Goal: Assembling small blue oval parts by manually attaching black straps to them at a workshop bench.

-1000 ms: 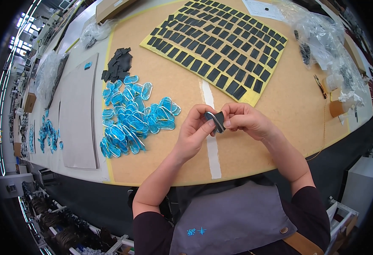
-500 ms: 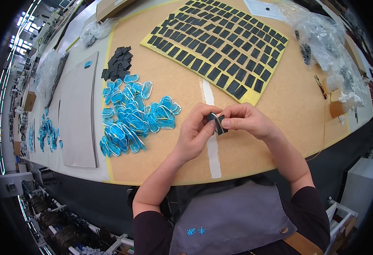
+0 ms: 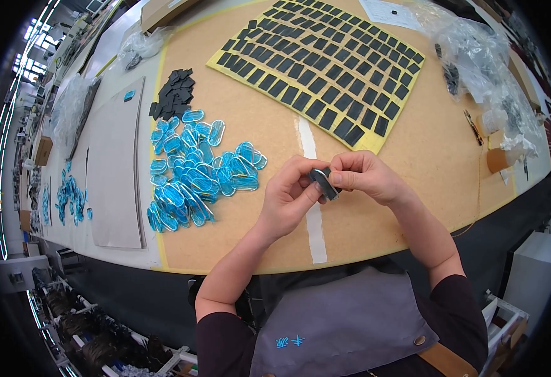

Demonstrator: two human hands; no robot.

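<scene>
Both my hands meet above the table, right of the blue pile. Between the thumb and fingers of my left hand (image 3: 293, 191) is an oval metal buckle with a black strip (image 3: 327, 183) against it; its silver edge shows. My right hand (image 3: 368, 179) pinches the strip's other side with thumb and forefinger. Fingers partly cover the pair, so how strip and buckle join is hidden. To the left lies a heap of oval buckles (image 3: 190, 179) under blue film. Behind that heap is a pile of loose black strips (image 3: 173, 94).
A yellow-edged board (image 3: 362, 146) beyond my hands carries rows of black strips. Clear plastic bags (image 3: 476, 53) and an amber-filled cup (image 3: 496, 161) stand at the right. A grey sheet (image 3: 115, 182) lies at the left, with more blue buckles (image 3: 71, 195) past it.
The buckle and black strip have turned slightly between my fingers, and the strip now lies closer along the buckle. Both hands stay in nearly the same place.
</scene>
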